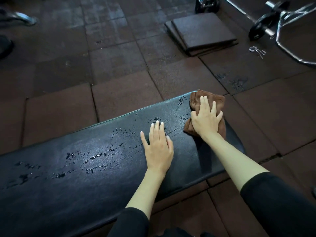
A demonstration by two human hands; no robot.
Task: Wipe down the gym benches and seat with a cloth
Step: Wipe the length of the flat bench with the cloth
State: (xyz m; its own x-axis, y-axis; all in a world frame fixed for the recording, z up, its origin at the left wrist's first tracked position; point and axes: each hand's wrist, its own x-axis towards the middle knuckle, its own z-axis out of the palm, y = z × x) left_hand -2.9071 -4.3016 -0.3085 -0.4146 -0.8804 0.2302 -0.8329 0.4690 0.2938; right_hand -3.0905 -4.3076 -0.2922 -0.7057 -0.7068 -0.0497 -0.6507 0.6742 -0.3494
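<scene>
Left hand [159, 147]: released, palm down, fingers straight and close together, resting flat on the black padded leatherette worktop [82, 182] just right of frame centre. Holds nothing.

Right hand [205, 120]: fingers extended and slightly spread, pressing down on the folded brown terry cloth [218, 100]. Not a closed grasp; the palm and fingers lie on top and the thumb sits at the cloth's left edge.

The cloth is at the worktop's far right end, right of frame centre. Its upper part overhangs the top corner of the pad, and its lower edge shows below the wrist.

The worktop runs diagonally from lower left up to centre right. Water droplets and streaks [97, 156] are scattered along its middle, from the left edge to just short of the cloth. A few are beside the left fingertips.

Black sleeves [282, 202] are pushed up on both forearms.

The floor is reddish-brown rubber tiles [119, 57], with wet spots right of centre. Two loose rubber tiles [205, 35] are stacked at upper right. Beside them, in the upper right corner, are a black weight plate [259, 29] on a bar and a chrome tube frame [290, 55]. A small metal spring clip [256, 50] lies on the floor between the stack and the frame. A chrome curved leg [22, 17] is at upper left.
</scene>
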